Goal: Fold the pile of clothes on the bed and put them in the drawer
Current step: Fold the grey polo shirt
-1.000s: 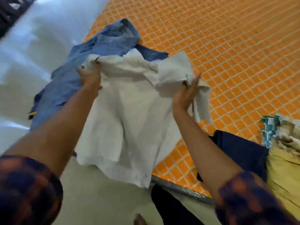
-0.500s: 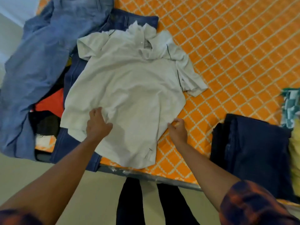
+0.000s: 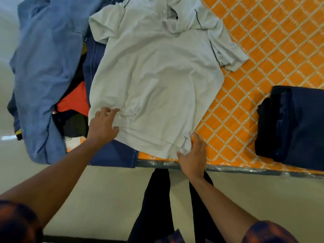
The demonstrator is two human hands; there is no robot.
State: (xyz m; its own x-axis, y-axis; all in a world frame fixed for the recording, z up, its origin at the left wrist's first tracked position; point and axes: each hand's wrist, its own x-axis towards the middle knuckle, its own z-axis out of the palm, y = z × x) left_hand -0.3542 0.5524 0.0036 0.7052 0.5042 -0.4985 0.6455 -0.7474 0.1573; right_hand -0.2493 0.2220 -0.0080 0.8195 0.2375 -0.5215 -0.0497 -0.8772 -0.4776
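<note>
A white polo shirt (image 3: 157, 71) lies spread flat on the orange patterned bed (image 3: 273, 37), collar away from me, its left part over the clothes pile. My left hand (image 3: 102, 124) rests on the shirt's lower left hem, fingers loosely bent on the cloth. At the lower right corner of the hem lies my right hand (image 3: 193, 155), fingers fairly straight against the cloth. The pile to the left holds a light blue garment (image 3: 47, 67), dark blue jeans (image 3: 112, 155), and red (image 3: 75, 100) and black pieces.
A folded dark navy garment (image 3: 294, 125) lies on the bed at the right. The bed's near edge (image 3: 228, 168) runs across the middle, with pale floor (image 3: 105, 199) below and my dark trouser legs standing against it.
The shirt went from held up in both hands to lying flat on the bed. Both hands moved down to its bottom hem, and the view has closed in.
</note>
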